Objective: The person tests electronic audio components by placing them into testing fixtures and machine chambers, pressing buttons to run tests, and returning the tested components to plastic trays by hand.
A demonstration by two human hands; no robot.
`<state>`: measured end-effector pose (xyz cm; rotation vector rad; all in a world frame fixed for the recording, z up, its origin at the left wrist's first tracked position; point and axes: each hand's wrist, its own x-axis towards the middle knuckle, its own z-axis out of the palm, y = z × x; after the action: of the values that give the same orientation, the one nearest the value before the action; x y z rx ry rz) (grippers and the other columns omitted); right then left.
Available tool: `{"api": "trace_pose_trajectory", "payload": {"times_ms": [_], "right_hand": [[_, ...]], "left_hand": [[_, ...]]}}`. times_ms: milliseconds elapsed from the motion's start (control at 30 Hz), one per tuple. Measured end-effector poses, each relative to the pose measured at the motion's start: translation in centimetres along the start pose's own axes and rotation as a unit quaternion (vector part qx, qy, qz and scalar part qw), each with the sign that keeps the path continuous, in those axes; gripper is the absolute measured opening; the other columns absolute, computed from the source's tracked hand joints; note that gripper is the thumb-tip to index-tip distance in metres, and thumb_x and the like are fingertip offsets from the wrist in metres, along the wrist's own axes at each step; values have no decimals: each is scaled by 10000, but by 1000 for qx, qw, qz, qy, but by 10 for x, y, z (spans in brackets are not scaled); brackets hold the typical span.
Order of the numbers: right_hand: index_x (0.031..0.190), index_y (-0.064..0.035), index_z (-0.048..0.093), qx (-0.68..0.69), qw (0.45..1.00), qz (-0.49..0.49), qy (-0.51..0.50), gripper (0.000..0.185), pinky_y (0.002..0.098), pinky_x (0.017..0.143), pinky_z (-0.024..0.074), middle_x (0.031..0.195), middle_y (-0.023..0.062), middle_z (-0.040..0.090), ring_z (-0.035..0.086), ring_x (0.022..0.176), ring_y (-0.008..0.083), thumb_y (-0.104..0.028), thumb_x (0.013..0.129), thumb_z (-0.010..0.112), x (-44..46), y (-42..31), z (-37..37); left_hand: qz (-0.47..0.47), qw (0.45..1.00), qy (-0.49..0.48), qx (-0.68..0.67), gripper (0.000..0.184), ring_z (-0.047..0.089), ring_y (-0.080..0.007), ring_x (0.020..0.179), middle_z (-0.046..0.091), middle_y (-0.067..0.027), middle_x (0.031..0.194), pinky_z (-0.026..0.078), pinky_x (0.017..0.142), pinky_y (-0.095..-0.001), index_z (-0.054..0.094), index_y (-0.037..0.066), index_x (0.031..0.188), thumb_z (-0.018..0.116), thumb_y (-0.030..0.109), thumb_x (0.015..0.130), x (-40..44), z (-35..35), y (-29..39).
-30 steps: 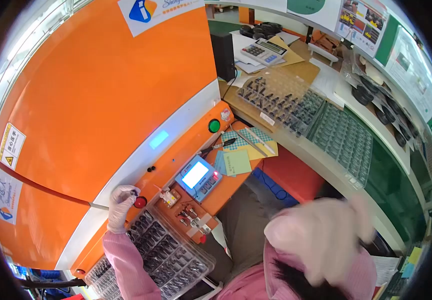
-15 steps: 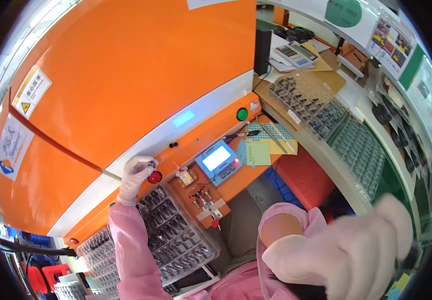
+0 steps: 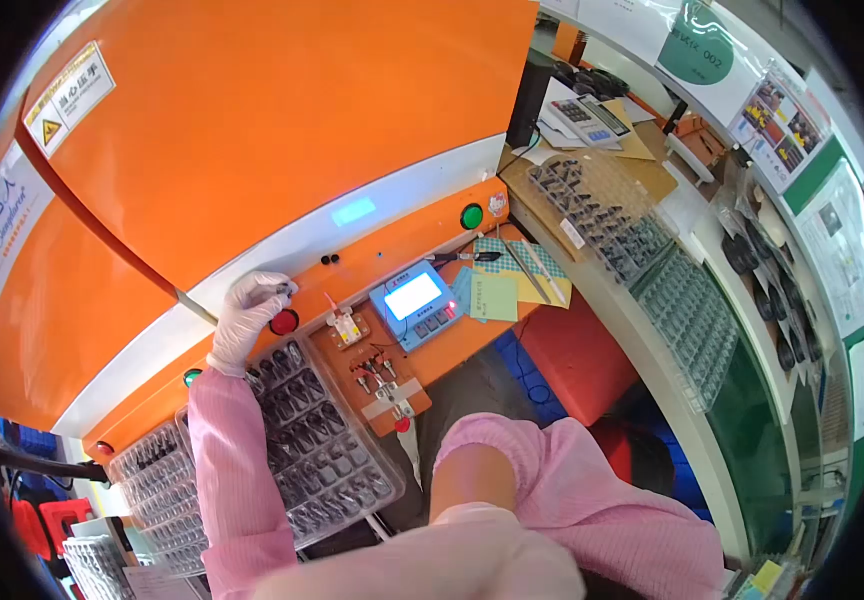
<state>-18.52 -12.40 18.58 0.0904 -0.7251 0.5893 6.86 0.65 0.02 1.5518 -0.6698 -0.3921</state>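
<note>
My left hand [image 3: 246, 318], in a white glove, is raised by the orange machine's front panel, just left of a red push button [image 3: 284, 321]. Its fingertips pinch a small dark part [image 3: 283, 290], mostly covered by the glove. My right hand [image 3: 442, 565], also gloved, is close to the camera at the bottom edge, low in front of my body. It looks blurred and its fingers are out of sight. Below my left hand lies a clear compartment tray [image 3: 377, 490] filled with small dark parts.
A blue meter with a lit screen [image 3: 414, 296] sits on the orange ledge beside a small clamp fixture [image 3: 392, 400]. Left of my sleeve is another parts tray [image 3: 157, 490]. Further trays [image 3: 687, 320] lie on the right bench near a calculator [image 3: 589, 122].
My right hand has swung from the lower right to the bottom middle, close to the camera. The whole view has shifted somewhat; my left hand keeps its pinch near the red button.
</note>
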Motion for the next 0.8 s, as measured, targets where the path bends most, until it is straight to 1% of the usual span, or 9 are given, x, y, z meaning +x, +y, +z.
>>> {"api": "trace_pose_trajectory", "payload": {"times_ms": [100,233,300,367,467,533,600,733,800], "right_hand": [[1119,33,490,57,998,17,13,236,306,861,483,1025,148,583,578,961,190,-148,990,412,6,6,-1],[1151,55,480,92,995,31,17,284,311,874,480,1046,155,573,579,974,192,-170,1024,363,9,12,0],[1134,54,492,131,990,43,10,272,312,879,479,1048,154,577,580,985,195,-160,1023,367,10,16,-2],[1099,52,517,213,975,67,5,252,313,888,479,1052,151,586,580,1009,200,-141,1022,374,10,20,-6],[1086,48,524,132,989,65,-8,254,316,855,485,1041,145,593,589,962,206,-157,1020,388,10,16,-12],[1078,45,528,61,995,74,-5,257,319,833,490,1034,141,597,595,930,211,-168,1019,397,8,17,-18],[1069,42,533,-57,994,91,4,259,321,811,494,1027,137,601,600,899,215,-178,1018,407,6,20,-23],[1052,37,542,-319,935,153,30,266,326,766,503,1013,128,610,612,836,224,-200,1015,426,-2,30,-30],[1044,34,547,-333,919,194,85,271,329,744,508,1006,124,614,618,804,228,-210,1014,435,-10,23,-44]], "left_hand": [[-9,1000,-3,-27,203,615,-144,964,661,-73,1009,487,893,-284,606,9,1049,597,-47,854,1,-4,-7],[-5,1000,2,-11,197,614,-141,960,660,-73,1004,483,890,-280,607,10,1042,593,-51,855,2,-3,-6],[-2,1000,-1,-23,191,613,-138,960,660,-71,1007,480,890,-279,610,11,1035,592,-51,855,2,-3,-8],[3,1000,-3,-21,188,612,-137,960,660,-70,1009,479,890,-278,611,12,1031,592,-51,854,-1,-7,-5],[-5,1000,5,-4,170,601,-138,961,645,-58,1004,484,883,-286,603,23,1021,591,-26,859,-1,-1,-2],[17,1000,-6,-5,166,602,-144,966,647,-62,1002,483,885,-289,606,23,1020,597,-18,859,1,0,-7],[32,999,-12,-2,167,610,-147,958,655,-66,993,488,883,-297,615,17,1023,619,-7,857,1,-4,-8],[34,999,-27,-5,180,617,-154,953,657,-66,995,492,880,-301,620,13,1034,639,7,855,1,-6,-10],[39,999,-14,12,189,615,-161,960,652,-68,1005,490,880,-304,614,15,1041,637,4,854,0,-5,-10]]}}
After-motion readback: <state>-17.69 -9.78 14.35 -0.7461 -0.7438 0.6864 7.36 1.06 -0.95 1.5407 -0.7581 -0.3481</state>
